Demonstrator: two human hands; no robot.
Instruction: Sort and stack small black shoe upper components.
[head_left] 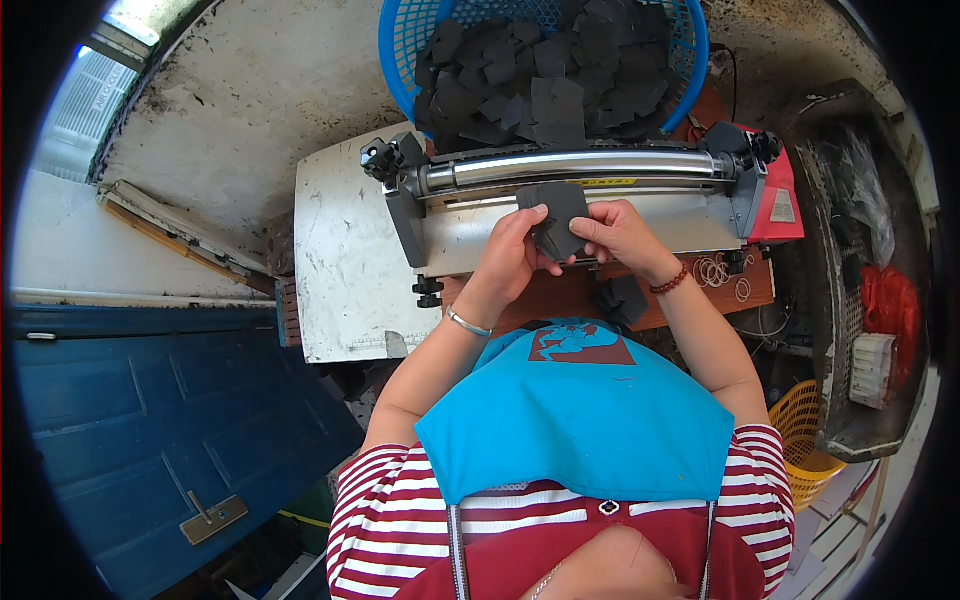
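Observation:
Between my two hands is a small stack of dark grey, flat pieces (560, 212), held in front of a roller machine (590, 170) with a shiny metal cylinder. My left hand (512, 245) grips the stack's left side, its thumb on top. On the right edge, my right hand (622, 238) pinches the same stack with thumb and fingers. More dark pieces (620, 300) lie below my hands on the reddish-brown board. Behind the machine stands a blue plastic basket (398, 70) heaped with loose dark grey pieces (540, 75).
Rubber bands or thin rings (715, 272) lie on the board to the right. A white worktop (345, 240) extends left of the machine. On the right are a dirty trough (840, 420) with a red bag (885, 305) and a yellow basket (800, 425). A blue door (150, 420) stands at left.

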